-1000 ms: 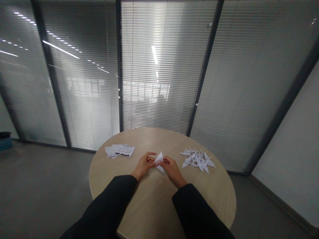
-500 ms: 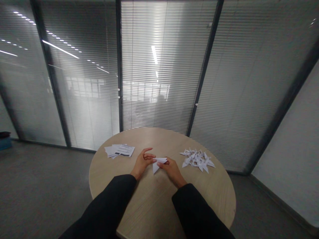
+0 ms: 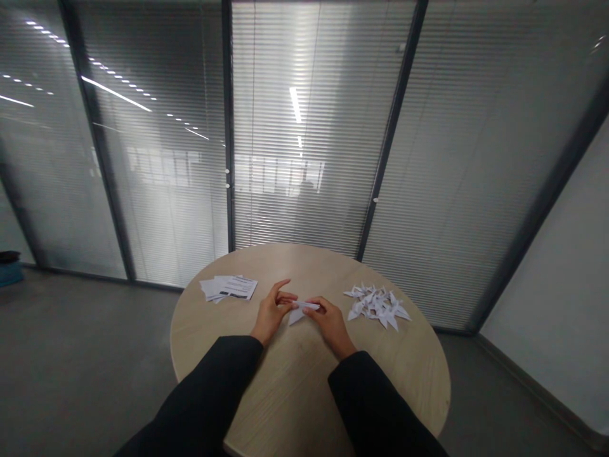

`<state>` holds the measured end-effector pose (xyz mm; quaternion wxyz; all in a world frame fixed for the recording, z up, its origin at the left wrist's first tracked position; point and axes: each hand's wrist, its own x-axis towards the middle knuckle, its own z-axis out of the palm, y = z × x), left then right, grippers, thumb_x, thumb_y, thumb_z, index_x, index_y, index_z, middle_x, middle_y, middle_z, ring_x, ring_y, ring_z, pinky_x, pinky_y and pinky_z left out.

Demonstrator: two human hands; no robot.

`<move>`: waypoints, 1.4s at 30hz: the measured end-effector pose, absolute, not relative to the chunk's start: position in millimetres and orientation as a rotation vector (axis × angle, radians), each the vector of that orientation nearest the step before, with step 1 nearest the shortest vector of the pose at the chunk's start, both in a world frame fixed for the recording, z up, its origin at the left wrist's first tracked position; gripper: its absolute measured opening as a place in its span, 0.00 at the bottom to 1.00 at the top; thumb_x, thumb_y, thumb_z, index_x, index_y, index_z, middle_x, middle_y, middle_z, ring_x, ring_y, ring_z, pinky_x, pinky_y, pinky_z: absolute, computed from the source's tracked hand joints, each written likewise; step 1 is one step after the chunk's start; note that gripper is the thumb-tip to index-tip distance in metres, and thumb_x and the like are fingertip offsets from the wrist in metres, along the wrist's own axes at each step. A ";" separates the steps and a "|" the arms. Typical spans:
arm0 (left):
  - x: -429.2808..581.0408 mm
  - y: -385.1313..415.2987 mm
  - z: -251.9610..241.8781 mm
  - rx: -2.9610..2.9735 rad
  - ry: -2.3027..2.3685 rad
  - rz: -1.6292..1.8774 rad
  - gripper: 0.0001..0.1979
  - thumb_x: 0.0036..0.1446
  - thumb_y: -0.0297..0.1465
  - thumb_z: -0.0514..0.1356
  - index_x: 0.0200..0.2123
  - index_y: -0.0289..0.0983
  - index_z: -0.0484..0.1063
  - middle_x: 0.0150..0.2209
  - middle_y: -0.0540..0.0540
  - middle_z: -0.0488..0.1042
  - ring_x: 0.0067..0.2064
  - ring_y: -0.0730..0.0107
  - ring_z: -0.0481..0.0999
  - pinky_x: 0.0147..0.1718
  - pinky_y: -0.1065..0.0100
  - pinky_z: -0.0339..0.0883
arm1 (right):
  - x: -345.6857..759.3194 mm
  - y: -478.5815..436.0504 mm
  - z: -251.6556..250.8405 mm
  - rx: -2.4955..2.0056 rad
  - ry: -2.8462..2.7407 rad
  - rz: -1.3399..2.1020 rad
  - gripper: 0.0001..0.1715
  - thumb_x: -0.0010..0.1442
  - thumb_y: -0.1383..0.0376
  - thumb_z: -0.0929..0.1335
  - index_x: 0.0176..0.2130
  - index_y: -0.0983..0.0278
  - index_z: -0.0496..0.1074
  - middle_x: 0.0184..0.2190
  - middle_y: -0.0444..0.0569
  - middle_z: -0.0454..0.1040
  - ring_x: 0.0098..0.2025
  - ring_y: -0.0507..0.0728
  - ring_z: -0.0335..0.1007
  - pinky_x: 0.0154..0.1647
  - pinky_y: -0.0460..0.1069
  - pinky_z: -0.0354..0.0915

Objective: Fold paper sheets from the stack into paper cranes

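Observation:
Between both hands, just over the middle of the round table (image 3: 295, 266), is a small piece of folded white paper (image 3: 297, 315). My left hand (image 3: 272, 313) pinches its left end between thumb and fingers, with the index finger raised. At the right end, my right hand (image 3: 330, 322) grips the paper with thumb and fingers. A pointed flap hangs below the folded upper edge. To the right of my right hand lies a heap of folded white paper cranes (image 3: 378, 306).
Several loose paper sheets (image 3: 233, 287), the top one printed, lie at the table's left. Behind the table stands a glass partition with blinds (image 3: 304, 216). A blue bin (image 3: 10, 271) is on the floor at far left.
The folded paper has tilted, so its upper part looks narrower and the flap points more to the left. My left index finger is raised slightly higher. Sheets and cranes have not moved.

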<state>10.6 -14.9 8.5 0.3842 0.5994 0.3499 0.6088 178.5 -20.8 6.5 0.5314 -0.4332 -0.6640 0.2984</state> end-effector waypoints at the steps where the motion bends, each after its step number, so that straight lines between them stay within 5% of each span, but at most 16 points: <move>1: 10.9 -15.4 9.1 1.526 0.888 1.565 0.32 0.41 0.28 0.68 0.52 0.38 0.63 0.34 0.46 0.77 0.37 0.67 0.77 0.42 0.64 0.67 | 178.5 -21.2 6.9 -1.037 -1.587 0.700 0.14 0.47 0.54 0.70 0.30 0.62 0.72 0.28 0.46 0.75 0.31 0.56 0.70 0.34 0.49 0.65; 27: 11.6 -14.1 6.8 1.587 0.896 1.523 0.26 0.47 0.33 0.63 0.51 0.37 0.64 0.31 0.49 0.74 0.35 0.70 0.73 0.38 0.69 0.64 | 178.5 -22.6 5.6 -1.042 -1.759 0.618 0.14 0.53 0.54 0.67 0.32 0.61 0.75 0.30 0.45 0.77 0.33 0.57 0.71 0.36 0.49 0.62; 33: 11.0 -10.2 0.5 1.733 1.030 1.367 0.14 0.44 0.37 0.65 0.34 0.36 0.75 0.27 0.48 0.74 0.31 0.67 0.72 0.33 0.69 0.62 | 178.8 -23.9 4.6 -1.021 -1.759 0.625 0.15 0.54 0.53 0.67 0.34 0.61 0.75 0.31 0.45 0.77 0.35 0.57 0.72 0.37 0.49 0.63; 42: 10.3 -9.8 3.5 1.697 1.113 1.402 0.12 0.44 0.36 0.63 0.32 0.36 0.76 0.24 0.50 0.72 0.28 0.70 0.68 0.29 0.71 0.59 | 180.9 -19.8 1.4 -1.011 -1.749 0.677 0.12 0.52 0.57 0.68 0.34 0.62 0.74 0.33 0.47 0.77 0.37 0.58 0.73 0.40 0.50 0.64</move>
